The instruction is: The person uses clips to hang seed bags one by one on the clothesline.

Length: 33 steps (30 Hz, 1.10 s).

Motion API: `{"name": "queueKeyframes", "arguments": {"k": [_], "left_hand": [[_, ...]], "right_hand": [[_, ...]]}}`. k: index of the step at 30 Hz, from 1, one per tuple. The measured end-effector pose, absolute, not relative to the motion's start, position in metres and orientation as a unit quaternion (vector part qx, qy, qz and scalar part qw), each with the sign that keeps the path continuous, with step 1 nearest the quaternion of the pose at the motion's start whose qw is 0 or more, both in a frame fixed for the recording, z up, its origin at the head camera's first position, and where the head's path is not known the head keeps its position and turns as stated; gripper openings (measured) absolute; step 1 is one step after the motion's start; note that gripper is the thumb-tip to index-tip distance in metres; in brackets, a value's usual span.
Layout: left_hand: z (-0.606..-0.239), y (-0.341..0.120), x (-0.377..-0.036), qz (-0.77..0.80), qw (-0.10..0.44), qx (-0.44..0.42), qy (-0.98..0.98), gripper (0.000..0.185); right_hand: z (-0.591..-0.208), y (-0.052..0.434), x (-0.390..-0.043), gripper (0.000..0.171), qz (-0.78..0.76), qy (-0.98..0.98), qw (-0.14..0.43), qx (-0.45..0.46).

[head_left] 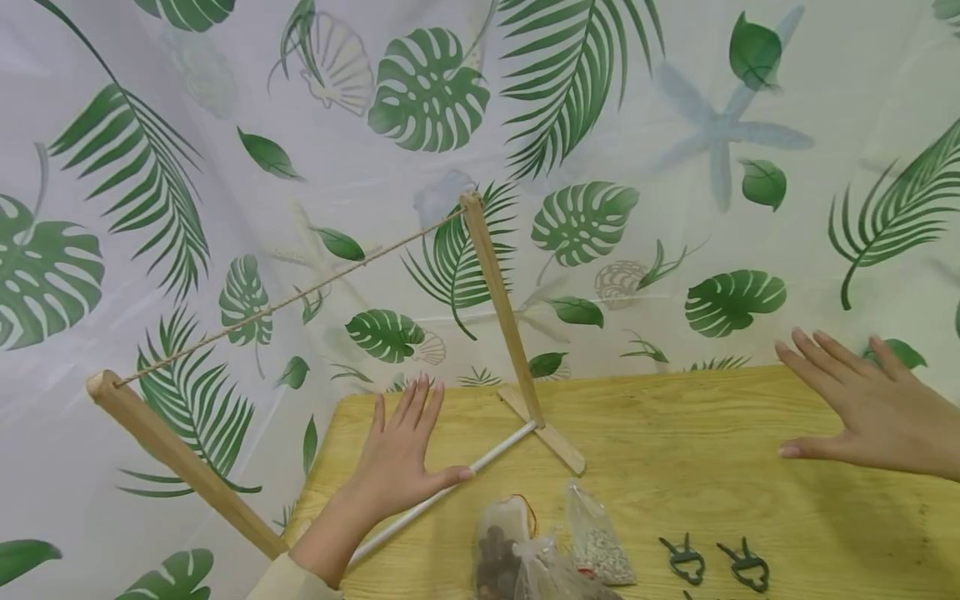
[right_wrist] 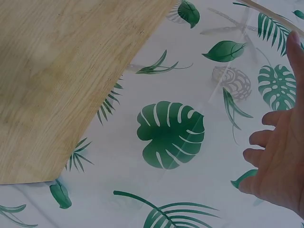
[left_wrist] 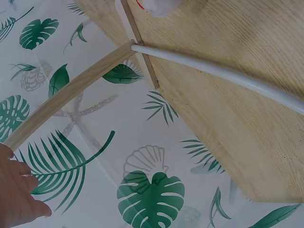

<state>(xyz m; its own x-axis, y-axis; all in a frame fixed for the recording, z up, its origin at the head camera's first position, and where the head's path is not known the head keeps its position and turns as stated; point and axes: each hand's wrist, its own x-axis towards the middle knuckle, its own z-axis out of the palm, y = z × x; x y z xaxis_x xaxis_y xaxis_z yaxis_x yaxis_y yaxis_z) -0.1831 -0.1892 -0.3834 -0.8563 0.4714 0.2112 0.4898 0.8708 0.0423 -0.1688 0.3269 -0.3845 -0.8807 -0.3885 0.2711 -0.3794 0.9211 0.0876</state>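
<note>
Left hand (head_left: 401, 454) is spread flat, fingers straight, nothing gripped; its thumb tip is touching or just over the white rod (head_left: 442, 492) of the wooden rack (head_left: 498, 304), whose upright post stands at 1 o'clock from the hand. Right hand (head_left: 862, 408) is likewise splayed open over the wooden table (head_left: 675, 467), holding nothing. Two small bags (head_left: 555, 550) lie at 5 o'clock from the left hand, two dark clips (head_left: 716, 562) at 7 o'clock from the right. No readable writing is seen.
</note>
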Motion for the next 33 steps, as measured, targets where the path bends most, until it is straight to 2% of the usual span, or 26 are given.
{"name": "queueKeyframes", "arguments": {"k": [15, 26, 33], "left_hand": [[-0.392, -0.215, -0.171, -0.046, 0.097, -0.204, -0.973, 0.104], [-0.399, -0.232, -0.164, -0.064, 0.09, -0.175, -0.978, 0.102], [-0.403, -0.242, -0.159, -0.061, 0.084, -0.163, -0.981, 0.101]], "right_hand": [[-0.377, 0.312, -0.189, 0.117, -0.001, -0.969, 0.121, 0.217], [-0.371, 0.296, -0.204, 0.11, 0.005, -0.973, 0.063, 0.224], [-0.37, 0.282, -0.215, 0.107, 0.025, -0.965, 0.059, 0.254]]}}
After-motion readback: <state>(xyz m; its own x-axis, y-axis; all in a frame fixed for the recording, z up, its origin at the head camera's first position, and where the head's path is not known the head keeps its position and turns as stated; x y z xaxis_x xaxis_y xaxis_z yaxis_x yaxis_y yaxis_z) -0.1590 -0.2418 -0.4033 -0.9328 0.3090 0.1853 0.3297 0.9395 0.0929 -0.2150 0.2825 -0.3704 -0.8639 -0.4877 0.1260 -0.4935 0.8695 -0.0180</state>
